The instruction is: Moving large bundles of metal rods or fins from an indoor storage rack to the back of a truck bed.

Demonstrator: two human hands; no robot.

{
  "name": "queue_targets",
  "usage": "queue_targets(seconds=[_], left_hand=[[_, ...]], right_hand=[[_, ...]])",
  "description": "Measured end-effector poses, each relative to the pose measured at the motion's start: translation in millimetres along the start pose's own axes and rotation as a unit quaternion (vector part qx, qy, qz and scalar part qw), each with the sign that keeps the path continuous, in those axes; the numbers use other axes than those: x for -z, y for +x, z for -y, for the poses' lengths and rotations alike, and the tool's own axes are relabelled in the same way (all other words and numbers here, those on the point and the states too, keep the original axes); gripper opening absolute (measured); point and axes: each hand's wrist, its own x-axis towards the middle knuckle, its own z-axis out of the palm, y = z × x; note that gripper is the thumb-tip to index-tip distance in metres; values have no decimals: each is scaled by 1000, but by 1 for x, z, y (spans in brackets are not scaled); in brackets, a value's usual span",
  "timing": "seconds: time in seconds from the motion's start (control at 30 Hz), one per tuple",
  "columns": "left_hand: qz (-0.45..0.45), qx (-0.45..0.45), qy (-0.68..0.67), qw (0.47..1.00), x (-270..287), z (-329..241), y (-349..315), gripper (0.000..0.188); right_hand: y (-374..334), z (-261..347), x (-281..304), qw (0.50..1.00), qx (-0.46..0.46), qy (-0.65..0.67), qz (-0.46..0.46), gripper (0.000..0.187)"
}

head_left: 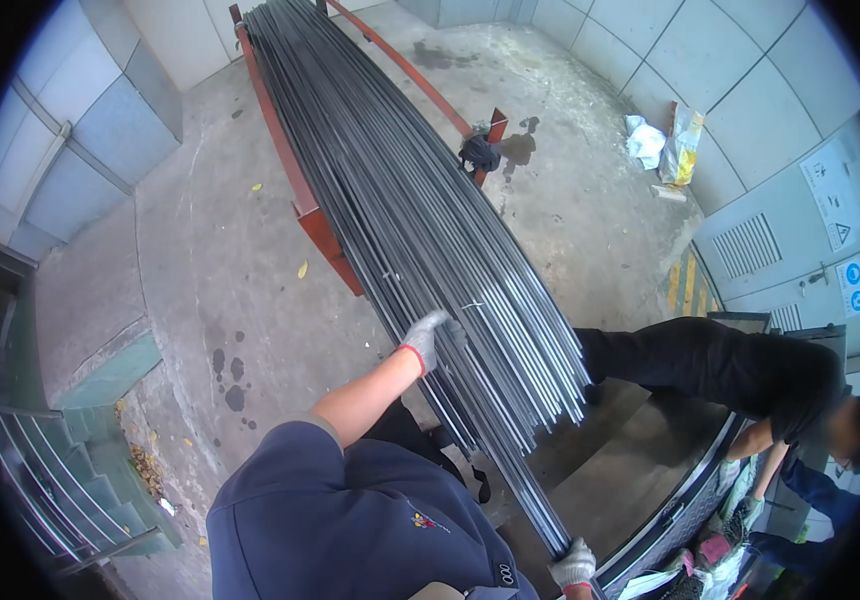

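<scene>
A long stack of dark metal rods (420, 210) runs from the far top left down toward me, its near ends uneven. My left hand (424, 341), in a grey-white glove with a red cuff, is closed over rods along the stack's left edge. A narrow bundle of rods (528, 500) sticks out past the other ends, toward the lower right. At the tip of that bundle, my right hand (575, 566), gloved the same way, is wrapped round the rods. Its lower part is cut off by the picture's edge.
A red metal rack (325, 245) holds the stack; a dark cloth bundle (480, 152) hangs on its right post. At right, a co-worker in black (710, 362) bends over a vehicle's mesh-sided edge (650, 550). Bags (683, 148) stand by the wall. Green steps (100, 475) lie left.
</scene>
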Motion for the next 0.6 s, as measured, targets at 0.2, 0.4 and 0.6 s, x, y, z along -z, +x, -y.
queue_targets(seconds=[0.2,0.4,0.6], left_hand=[[10,-51,-26,998,10,-37,12,34],[36,-15,-47,998,-24,83,-55,25],[-2,-50,-7,999,-16,-31,-12,22]], right_hand=[[34,70,37,991,126,23,29,65],[70,189,97,963,216,141,73,70],[76,106,72,943,204,152,217,66]])
